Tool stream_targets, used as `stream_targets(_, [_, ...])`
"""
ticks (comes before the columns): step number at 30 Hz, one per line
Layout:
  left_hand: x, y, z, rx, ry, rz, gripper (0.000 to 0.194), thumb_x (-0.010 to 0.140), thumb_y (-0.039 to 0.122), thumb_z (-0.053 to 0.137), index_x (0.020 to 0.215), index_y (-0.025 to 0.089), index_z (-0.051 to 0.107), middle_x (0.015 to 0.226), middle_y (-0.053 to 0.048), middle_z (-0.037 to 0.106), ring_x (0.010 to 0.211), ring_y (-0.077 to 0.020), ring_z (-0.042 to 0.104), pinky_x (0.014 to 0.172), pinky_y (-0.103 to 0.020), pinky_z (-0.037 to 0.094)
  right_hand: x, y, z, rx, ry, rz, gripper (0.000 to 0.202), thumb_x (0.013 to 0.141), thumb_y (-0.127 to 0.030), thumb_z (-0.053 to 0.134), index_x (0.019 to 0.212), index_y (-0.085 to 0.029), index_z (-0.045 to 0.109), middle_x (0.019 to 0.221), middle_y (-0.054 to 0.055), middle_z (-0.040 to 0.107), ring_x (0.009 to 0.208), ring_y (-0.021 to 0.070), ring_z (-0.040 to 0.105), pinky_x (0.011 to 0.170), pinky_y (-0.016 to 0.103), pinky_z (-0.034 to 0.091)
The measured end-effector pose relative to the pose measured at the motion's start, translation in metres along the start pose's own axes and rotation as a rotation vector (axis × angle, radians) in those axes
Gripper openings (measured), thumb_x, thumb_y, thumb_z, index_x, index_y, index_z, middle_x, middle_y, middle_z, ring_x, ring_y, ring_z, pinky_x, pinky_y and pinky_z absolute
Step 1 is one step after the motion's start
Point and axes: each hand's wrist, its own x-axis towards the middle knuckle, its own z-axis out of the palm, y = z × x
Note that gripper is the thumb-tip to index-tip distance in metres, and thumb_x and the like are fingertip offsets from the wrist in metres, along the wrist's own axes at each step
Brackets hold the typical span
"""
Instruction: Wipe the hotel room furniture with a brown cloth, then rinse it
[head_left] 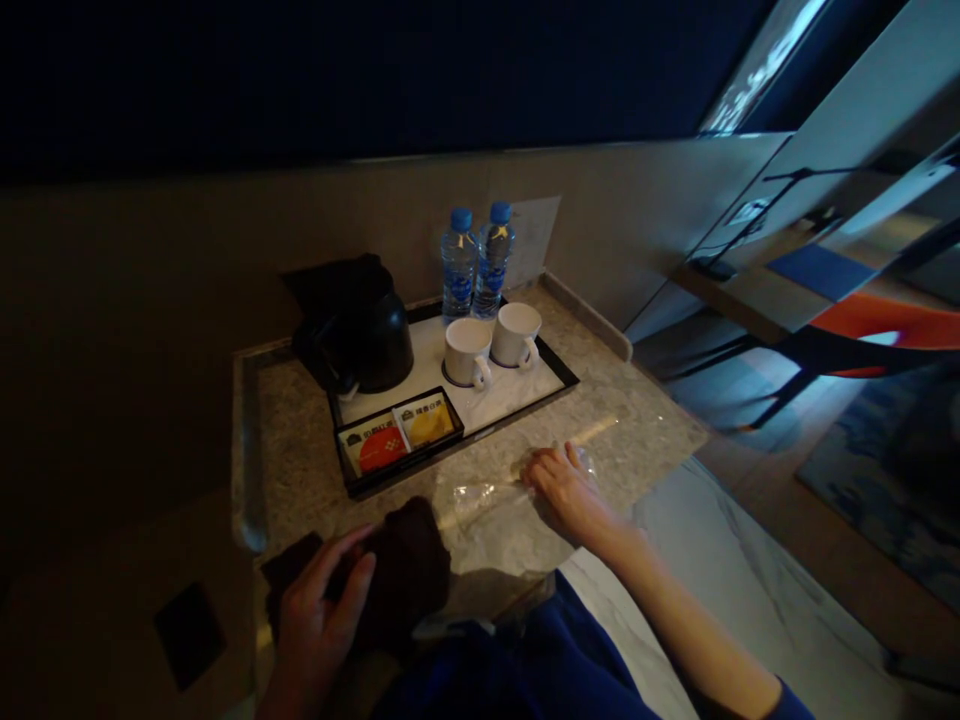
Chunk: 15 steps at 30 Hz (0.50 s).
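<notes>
My left hand [319,610] is at the front left of a stone counter, its thumb and fingers around part of a bunched dark brown cloth [411,555]. Its fingertips are partly lost in the dark fabric. Farther right, my right hand [564,490] presses down near the counter's front, fingers curled on a crinkled clear plastic bag [476,497]. Behind the hands lies a black-rimmed tray [517,392]. It bears two white mugs [466,352], a black kettle [375,340] and a small black box [401,462] with red and yellow tea packets [427,420].
Two blue-capped water bottles [459,270] stand at the tray's back, before a white card [532,235] against the wall. The stone counter [660,425] has a raised edge at the left and back right. Beyond are a desk [757,300] and an orange chair [892,320].
</notes>
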Motion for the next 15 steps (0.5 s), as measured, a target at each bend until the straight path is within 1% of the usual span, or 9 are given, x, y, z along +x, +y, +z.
stream_targets(2, [0.001,0.001,0.0,-0.008,0.053,0.01,0.032,0.082,0.046,0.053,0.092,0.02,0.068,0.091,-0.004,0.071,0.08,-0.018,0.068,0.069,-0.025,0.055,0.002,0.016,-0.019,-0.007,0.126,-0.01,0.025,0.088,-0.007,0.035,0.088,-0.018,0.058,0.094,0.007,0.064,0.092,0.0186,0.054,0.104,0.048,0.024])
stream_targets(4, [0.003,0.001,0.0,-0.02,0.079,0.0,0.03,0.082,0.045,0.053,0.092,0.02,0.067,0.09,-0.004,0.071,0.08,-0.0177,0.068,0.07,-0.025,0.055,0.013,0.033,-0.039,-0.032,0.268,-0.039,0.025,0.09,-0.009,0.034,0.089,-0.019,0.057,0.094,0.006,0.064,0.09,0.0176,0.055,0.103,0.045,0.025])
stream_targets(5, [0.004,0.0,0.0,-0.023,0.08,-0.009,0.03,0.083,0.044,0.053,0.092,0.02,0.067,0.088,-0.003,0.071,0.08,-0.0174,0.068,0.07,-0.025,0.055,0.022,0.041,-0.048,-0.05,0.308,-0.055,0.024,0.091,-0.01,0.035,0.09,-0.019,0.058,0.094,0.006,0.065,0.091,0.0178,0.055,0.102,0.045,0.026])
stream_targets(6, [0.004,0.0,0.0,-0.021,0.074,-0.018,0.03,0.082,0.044,0.053,0.093,0.02,0.067,0.087,-0.003,0.071,0.079,-0.0172,0.068,0.07,-0.024,0.055,0.034,0.049,-0.054,-0.069,0.32,-0.065,0.023,0.091,-0.012,0.036,0.09,-0.02,0.058,0.094,0.007,0.065,0.092,0.0182,0.055,0.101,0.044,0.027])
stream_targets(7, [0.004,-0.001,0.001,-0.019,0.069,-0.022,0.03,0.082,0.044,0.053,0.094,0.021,0.067,0.087,-0.002,0.071,0.078,-0.0171,0.068,0.069,-0.024,0.055,0.047,0.057,-0.059,-0.085,0.305,-0.068,0.023,0.091,-0.013,0.037,0.09,-0.019,0.059,0.094,0.007,0.065,0.092,0.0186,0.055,0.099,0.042,0.029])
stream_targets(9, [0.003,-0.002,0.002,-0.01,0.066,-0.022,0.03,0.082,0.045,0.053,0.093,0.021,0.067,0.088,-0.002,0.072,0.078,-0.017,0.068,0.068,-0.024,0.056,0.076,0.069,-0.06,-0.099,0.202,-0.064,0.022,0.09,-0.012,0.04,0.09,-0.018,0.061,0.091,0.008,0.065,0.09,0.0189,0.056,0.093,0.038,0.034])
stream_targets(12, [-0.001,-0.006,0.004,-0.003,0.079,-0.012,0.029,0.083,0.045,0.052,0.091,0.022,0.068,0.09,-0.001,0.072,0.081,-0.0172,0.069,0.069,-0.023,0.056,0.112,0.081,-0.047,-0.068,-0.003,-0.063,0.019,0.087,-0.012,0.046,0.094,-0.017,0.064,0.091,0.008,0.067,0.091,0.0186,0.059,0.086,0.031,0.04])
stream_targets(15, [-0.005,-0.009,0.005,-0.002,0.092,-0.02,0.029,0.083,0.045,0.052,0.092,0.022,0.068,0.091,-0.002,0.072,0.081,-0.0175,0.069,0.071,-0.024,0.056,0.133,0.084,-0.029,-0.034,-0.161,-0.103,0.019,0.085,-0.014,0.052,0.097,-0.018,0.067,0.097,0.008,0.069,0.094,0.018,0.062,0.086,0.027,0.043])
